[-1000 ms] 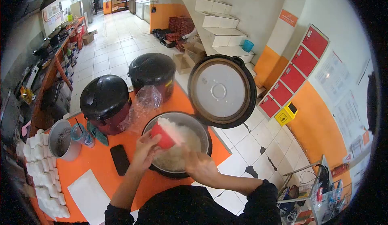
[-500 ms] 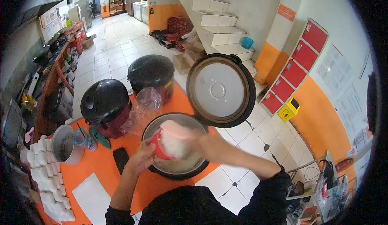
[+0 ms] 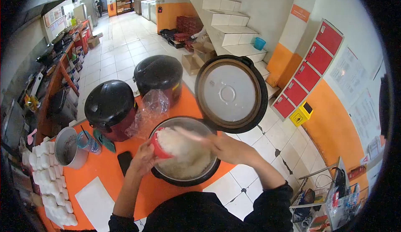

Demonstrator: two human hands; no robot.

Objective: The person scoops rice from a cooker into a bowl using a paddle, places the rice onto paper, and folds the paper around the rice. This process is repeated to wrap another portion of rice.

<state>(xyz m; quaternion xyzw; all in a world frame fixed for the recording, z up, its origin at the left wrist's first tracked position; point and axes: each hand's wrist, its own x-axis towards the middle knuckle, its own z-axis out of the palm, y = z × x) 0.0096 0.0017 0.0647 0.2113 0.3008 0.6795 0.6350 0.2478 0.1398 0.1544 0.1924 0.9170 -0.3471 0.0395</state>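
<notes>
My left hand (image 3: 144,158) grips a red bowl (image 3: 161,147), tilted over the open rice cooker (image 3: 184,181). White rice (image 3: 169,138) is heaped in the bowl, and more rice lies in the pot below. In my right hand (image 3: 227,148) is a pale pink rice paddle (image 3: 188,134), blurred by motion, its blade close to the heaped rice. The cooker's raised lid (image 3: 232,94) leans back at the far right of the pot. A crumpled clear plastic bag (image 3: 152,109) lies just behind the cooker.
Two closed black cookers (image 3: 110,107) stand behind on the orange table (image 3: 138,198). To the left are a grey metal pot (image 3: 71,148), a plastic cup (image 3: 88,142), a dark phone (image 3: 125,162), a white sheet (image 3: 95,203) and stacked white packets (image 3: 50,186).
My right hand and the paddle have moved right, off the bowl's top, uncovering the rice. The bowl has shifted slightly up and left, still in my left hand.
</notes>
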